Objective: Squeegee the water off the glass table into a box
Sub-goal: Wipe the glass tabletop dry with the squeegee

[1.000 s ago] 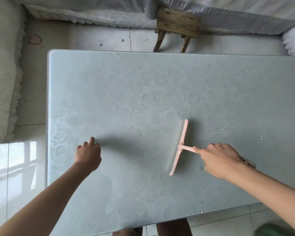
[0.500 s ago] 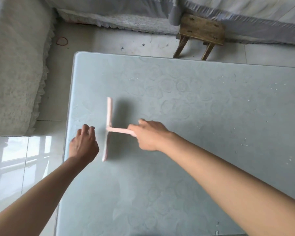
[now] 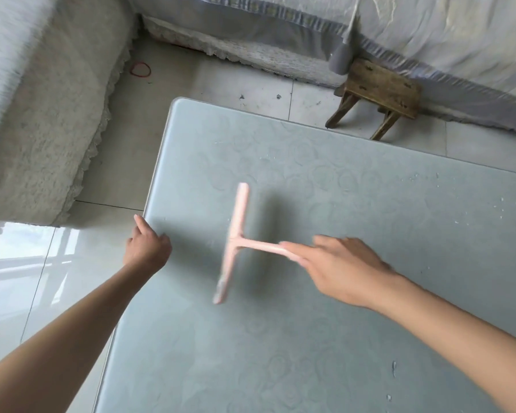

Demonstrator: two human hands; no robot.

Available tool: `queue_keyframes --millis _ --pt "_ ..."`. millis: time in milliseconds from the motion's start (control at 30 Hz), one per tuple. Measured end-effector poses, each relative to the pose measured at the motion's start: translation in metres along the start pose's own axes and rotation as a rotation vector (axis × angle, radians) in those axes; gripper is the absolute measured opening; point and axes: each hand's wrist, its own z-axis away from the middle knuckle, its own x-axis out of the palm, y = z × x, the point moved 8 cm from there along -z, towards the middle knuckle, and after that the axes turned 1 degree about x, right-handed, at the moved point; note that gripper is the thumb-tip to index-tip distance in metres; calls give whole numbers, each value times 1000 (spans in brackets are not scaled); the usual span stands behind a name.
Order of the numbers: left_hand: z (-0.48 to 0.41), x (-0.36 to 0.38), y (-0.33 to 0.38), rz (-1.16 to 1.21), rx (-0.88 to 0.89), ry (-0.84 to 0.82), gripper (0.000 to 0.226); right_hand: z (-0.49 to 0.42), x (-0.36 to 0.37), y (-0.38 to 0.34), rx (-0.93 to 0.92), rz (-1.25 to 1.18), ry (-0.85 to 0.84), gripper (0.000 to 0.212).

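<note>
A pink T-shaped squeegee (image 3: 234, 242) lies blade-down across the frosted glass table (image 3: 325, 186), blurred by motion, its blade running near to far. My right hand (image 3: 337, 269) is shut on the squeegee's handle at the right end. My left hand (image 3: 146, 245) rests at the table's left edge, fingers curled over the rim with nothing in them. Small water drops (image 3: 456, 201) dot the table's right side. No box is in view.
A small wooden stool (image 3: 376, 96) stands on the tiled floor beyond the table's far edge. A fluffy white sofa cover (image 3: 36, 114) fills the left. Grey-trimmed fabric (image 3: 399, 34) hangs at the back. A red rubber band (image 3: 140, 70) lies on the floor.
The squeegee swept left across the table toward my left hand, then has come back to the right, away from the left edge. My left hand has shifted onto the table's rim.
</note>
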Motion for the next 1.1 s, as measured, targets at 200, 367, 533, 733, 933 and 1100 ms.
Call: queue_keyframes --millis 200,367,533,733,933,1100 --pt "-19 -4 -2 241 56 -42 24 -112 13 -100 -161 77 -42 47" --pt "-30 1 -20 532 3 -44 46 -88 27 -56 -53 19 -100 55" --pt "-43 15 -37 648 -103 -55 59 -40 7 -18 110 81 -169 38" --pt "-59 24 -44 561 -205 -87 76 -87 -31 -95 -95 221 -48 33" --pt "-69 27 -49 596 -203 -37 83 -126 -5 -82 -90 172 -28 45" --pt "-78 37 -57 597 -258 -57 95 -62 28 1 81 166 -165 55"
